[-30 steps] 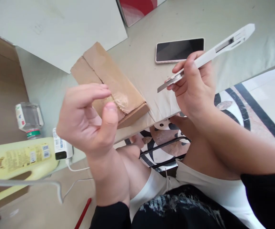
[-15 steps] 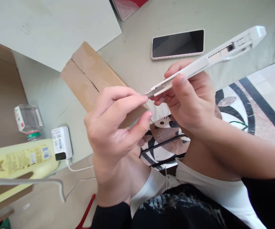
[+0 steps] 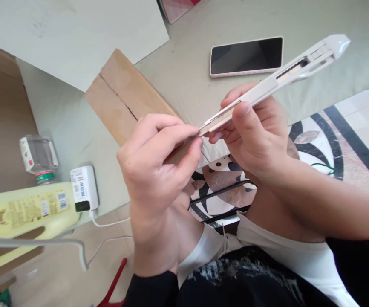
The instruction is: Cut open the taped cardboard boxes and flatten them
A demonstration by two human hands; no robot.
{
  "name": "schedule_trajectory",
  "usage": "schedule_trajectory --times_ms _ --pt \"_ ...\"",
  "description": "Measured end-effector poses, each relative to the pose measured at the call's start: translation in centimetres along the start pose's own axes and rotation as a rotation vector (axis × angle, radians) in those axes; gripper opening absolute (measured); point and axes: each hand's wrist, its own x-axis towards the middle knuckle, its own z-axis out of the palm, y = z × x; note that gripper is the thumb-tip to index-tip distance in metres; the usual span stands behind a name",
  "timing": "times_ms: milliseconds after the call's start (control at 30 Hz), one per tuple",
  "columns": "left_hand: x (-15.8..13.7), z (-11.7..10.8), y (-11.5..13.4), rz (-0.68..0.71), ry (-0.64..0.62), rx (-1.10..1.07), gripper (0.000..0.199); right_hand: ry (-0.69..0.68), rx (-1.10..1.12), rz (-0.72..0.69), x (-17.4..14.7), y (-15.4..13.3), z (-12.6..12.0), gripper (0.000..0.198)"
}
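Note:
A white utility knife slants across the upper right, its slotted end pointing up and away. My right hand is closed round its lower half, thumb on the near side. At the knife's lower left end, the thumb and forefinger of my left hand pinch the blade tip. Behind the left hand lies a brown cardboard box with a dark slit along its seam, partly hidden by the fingers.
A phone lies beyond the knife. At left are a white power bank with a cable, a clear bottle, a yellow jug and a larger carton. A white board covers the upper left.
My left thumb has closed up against the forefinger at the blade tip, where a gap showed before. The view has shifted slightly; my right hand keeps its hold on the knife.

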Motion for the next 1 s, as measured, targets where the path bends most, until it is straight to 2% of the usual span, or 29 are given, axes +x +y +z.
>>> schedule_trajectory --times_ms 100,800,1000 --pt "0.08 0.06 -0.12 0.018 0.034 0.005 0.014 -0.007 0.026 -0.015 0.07 0.20 0.19 0.034" --pt "0.16 0.20 0.05 -0.021 0.034 0.020 0.015 -0.013 0.015 -0.011 0.14 0.22 0.01 0.035" --pt "0.19 0.24 -0.01 0.007 0.049 -0.029 0.019 -0.019 0.016 -0.012 0.10 0.24 -0.04 0.033"
